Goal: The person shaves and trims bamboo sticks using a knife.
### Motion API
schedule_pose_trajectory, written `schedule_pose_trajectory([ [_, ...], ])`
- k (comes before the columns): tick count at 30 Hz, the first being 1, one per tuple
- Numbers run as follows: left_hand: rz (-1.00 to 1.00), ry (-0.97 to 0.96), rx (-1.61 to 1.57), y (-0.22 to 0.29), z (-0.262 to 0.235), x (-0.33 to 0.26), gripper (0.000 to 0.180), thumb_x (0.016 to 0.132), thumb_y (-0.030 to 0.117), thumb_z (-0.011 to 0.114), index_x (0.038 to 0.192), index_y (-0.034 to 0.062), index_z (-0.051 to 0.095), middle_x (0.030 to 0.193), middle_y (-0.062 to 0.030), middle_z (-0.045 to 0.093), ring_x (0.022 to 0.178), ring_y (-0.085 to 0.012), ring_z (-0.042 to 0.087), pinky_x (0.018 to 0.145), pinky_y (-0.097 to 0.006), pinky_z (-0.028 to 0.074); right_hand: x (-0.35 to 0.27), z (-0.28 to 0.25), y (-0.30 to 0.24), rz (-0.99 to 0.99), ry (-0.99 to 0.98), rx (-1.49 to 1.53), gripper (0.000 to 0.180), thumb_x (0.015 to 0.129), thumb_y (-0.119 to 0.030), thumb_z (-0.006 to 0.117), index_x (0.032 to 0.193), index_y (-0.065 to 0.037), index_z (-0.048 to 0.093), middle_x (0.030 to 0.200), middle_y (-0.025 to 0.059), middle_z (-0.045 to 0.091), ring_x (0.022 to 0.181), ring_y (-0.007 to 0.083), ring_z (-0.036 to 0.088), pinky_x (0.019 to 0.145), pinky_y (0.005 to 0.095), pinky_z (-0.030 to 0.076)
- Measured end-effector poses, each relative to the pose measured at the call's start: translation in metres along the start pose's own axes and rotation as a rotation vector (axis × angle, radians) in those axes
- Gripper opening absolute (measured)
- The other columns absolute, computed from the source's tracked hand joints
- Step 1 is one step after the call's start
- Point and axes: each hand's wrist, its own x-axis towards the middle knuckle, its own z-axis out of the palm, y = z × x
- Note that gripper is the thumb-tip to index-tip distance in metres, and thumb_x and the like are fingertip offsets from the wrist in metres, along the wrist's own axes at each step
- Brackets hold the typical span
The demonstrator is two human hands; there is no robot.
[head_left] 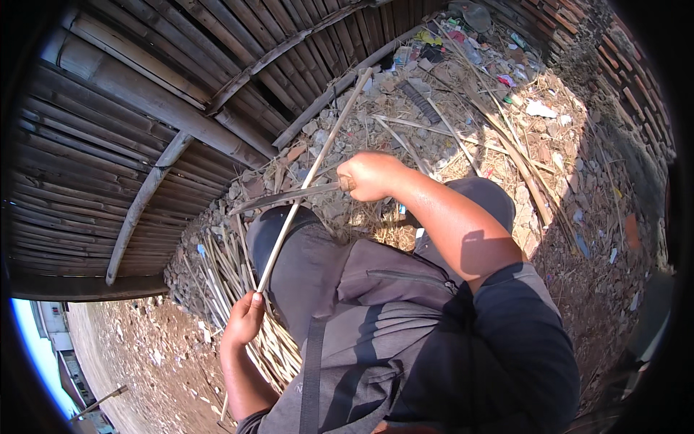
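Note:
My left hand (242,323) is closed round the lower part of a long, pale bamboo stick (330,142). The stick slants up and away over my left knee, its far end near the base of the bamboo wall. A long knife (264,200) is in my right hand (372,176), which is wrapped round its wooden handle. Its dark blade points left and crosses the stick above the knee; I cannot tell whether the edge cuts into it. Beside my left leg lies a pile of similar thin sticks (278,352), partly hidden by my arm and leg.
A bamboo wall (144,94) rises at the left, with a bamboo pole (336,90) along its base. Rubble and litter (538,108) cover the ground ahead. Longer bamboo strips (517,155) lie at the right, near a brick wall (625,79).

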Motion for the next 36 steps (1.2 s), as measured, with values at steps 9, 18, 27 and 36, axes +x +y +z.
schedule_pose_trajectory([
  [9,-0.238,-0.086,-0.262,0.022,0.006,-0.002,0.034,0.106,0.040,0.049,0.086,0.0129,0.055,0.064,0.0062,0.045,0.052,-0.0054,0.037,0.048,-0.021,0.030,0.021,0.003,0.031,0.275,0.048,0.065,0.032,0.080,-0.016,0.060,0.110,-0.007,0.069,0.108,0.0193,0.070,0.101,0.0392,0.067,0.089,0.0471,0.054],
  [18,-0.204,-0.179,-0.342,0.012,-0.003,0.013,0.039,0.105,0.044,0.049,0.083,0.0116,0.055,0.058,0.0047,0.041,0.048,-0.0081,0.032,0.045,-0.024,0.024,0.023,-0.002,0.078,0.502,0.153,0.240,0.034,0.079,-0.017,0.061,0.110,-0.007,0.070,0.112,0.0191,0.070,0.104,0.0360,0.067,0.089,0.0419,0.053],
  [27,-0.113,-0.156,-0.252,0.000,-0.002,0.011,0.044,0.105,0.047,0.047,0.081,0.0106,0.056,0.057,0.0033,0.043,0.048,-0.0083,0.035,0.045,-0.024,0.026,0.005,-0.003,0.028,0.185,0.034,0.003,0.031,0.077,-0.017,0.061,0.107,-0.009,0.069,0.108,0.0165,0.071,0.104,0.0364,0.067,0.089,0.0449,0.054],
  [36,-0.014,-0.054,-0.067,-0.008,0.002,0.011,0.044,0.108,0.041,0.042,0.079,0.0085,0.050,0.066,0.0059,0.044,0.057,-0.0054,0.037,0.051,-0.024,0.031,0.006,-0.004,0.046,0.331,0.215,0.135,0.030,0.079,-0.015,0.061,0.106,-0.009,0.071,0.106,0.0173,0.071,0.103,0.0356,0.068,0.089,0.0439,0.055],
])
